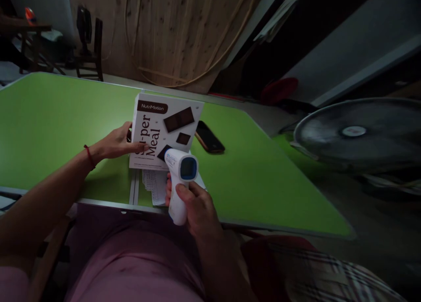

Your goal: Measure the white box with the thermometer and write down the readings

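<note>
My left hand (121, 142) grips the left side of a white box (176, 142) printed "NutriMotion" and "Meal", its thumb across the front. The box stands up over the table, tilted slightly. In my right hand (200, 203) is a white and blue infrared thermometer (179, 201), held by its handle, with the small dark screen facing me. Its nose points at the lower part of the box front and overlaps it in view; whether they touch I cannot tell. White printed papers (158, 188) lie under the box, partly hidden by it and by the thermometer.
A dark phone (210, 137) lies right of the box on the green folding table (263, 179). A large round fan (355, 131) stands beyond the table's right edge. A wooden chair (92, 56) is behind the table at the left. Plaid cloth (329, 271) shows at lower right.
</note>
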`<state>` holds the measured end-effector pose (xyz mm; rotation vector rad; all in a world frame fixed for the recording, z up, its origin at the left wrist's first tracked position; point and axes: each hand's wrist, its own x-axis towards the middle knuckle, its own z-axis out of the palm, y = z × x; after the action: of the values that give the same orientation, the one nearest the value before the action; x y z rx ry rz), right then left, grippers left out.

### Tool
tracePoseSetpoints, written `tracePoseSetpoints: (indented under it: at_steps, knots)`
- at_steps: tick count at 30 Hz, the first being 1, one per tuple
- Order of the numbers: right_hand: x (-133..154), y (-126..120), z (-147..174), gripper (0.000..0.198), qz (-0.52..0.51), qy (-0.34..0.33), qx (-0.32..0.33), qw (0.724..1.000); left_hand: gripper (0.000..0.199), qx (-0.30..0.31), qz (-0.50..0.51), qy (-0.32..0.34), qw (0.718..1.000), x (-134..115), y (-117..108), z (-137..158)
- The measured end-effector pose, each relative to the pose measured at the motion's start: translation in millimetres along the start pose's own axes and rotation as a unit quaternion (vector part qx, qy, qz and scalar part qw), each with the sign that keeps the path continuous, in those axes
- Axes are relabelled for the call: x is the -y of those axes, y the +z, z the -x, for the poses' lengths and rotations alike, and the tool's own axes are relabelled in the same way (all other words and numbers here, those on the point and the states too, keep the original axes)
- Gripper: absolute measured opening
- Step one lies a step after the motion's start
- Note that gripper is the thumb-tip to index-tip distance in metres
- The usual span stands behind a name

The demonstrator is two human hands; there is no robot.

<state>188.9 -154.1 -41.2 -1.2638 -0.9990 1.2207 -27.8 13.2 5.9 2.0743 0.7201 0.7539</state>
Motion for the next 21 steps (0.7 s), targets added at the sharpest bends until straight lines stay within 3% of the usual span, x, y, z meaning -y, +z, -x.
tracePoseSetpoints:
  at_steps: [5, 12, 21]
  knots:
    - [4, 2, 3, 0.039, -0.011, 0.005, 0.004, 1.000, 0.062, 0.009, 0.065, -0.054, 0.996, -2, 0, 0]
    - [5, 6, 0, 0.045, -0.059, 0.018, 0.002, 0.998, 0.056, 0.021, 0.076, -0.020, 0.997, -2, 0, -1]
    - [3, 13, -2, 0.040, -0.095, 0.022, 0.001, 0.995, 0.057, 0.017, 0.062, -0.021, 0.998, 0, -1, 0]
